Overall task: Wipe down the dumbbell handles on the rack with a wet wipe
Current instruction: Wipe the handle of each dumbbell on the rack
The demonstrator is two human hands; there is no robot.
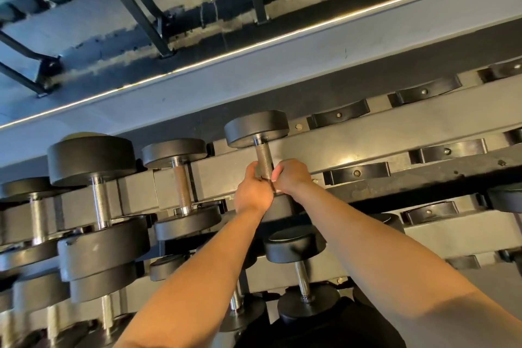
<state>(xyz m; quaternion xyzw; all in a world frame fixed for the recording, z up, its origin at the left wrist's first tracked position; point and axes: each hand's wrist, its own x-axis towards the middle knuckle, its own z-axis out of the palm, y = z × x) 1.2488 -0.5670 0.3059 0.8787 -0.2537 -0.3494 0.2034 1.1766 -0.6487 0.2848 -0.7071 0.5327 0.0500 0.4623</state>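
Head view, tilted, down onto a black rack (367, 133) of weights. At far left, heavy dumbbells (36, 206) crowded side by side, partly blurred. Next to them, a large dumbbell (96, 192) with thick black round ends and a shiny steel bar. Just right of it, a smaller dumbbell (180, 178) lying across the rails, its bar brownish and rough. Further along, near the middle of the top row, the gripped dumbbell (257, 128): black round far end resting on the back rail, near end mostly hidden under the wrists. Its handle (264, 159) dark and cross-hatched, with a bright steel collar by the far end. Left hand (252, 192) wrapped round the lower part of that handle from the left, fingers curled tight on it. Right hand (291, 176) clamped on the same stretch from the right, the two hands touching each other. Below the right forearm, on a lower row, a small dumbbell (295, 246) with a thin shiny bar. Rightmost, black cradles (356, 174) in rows along the rails.
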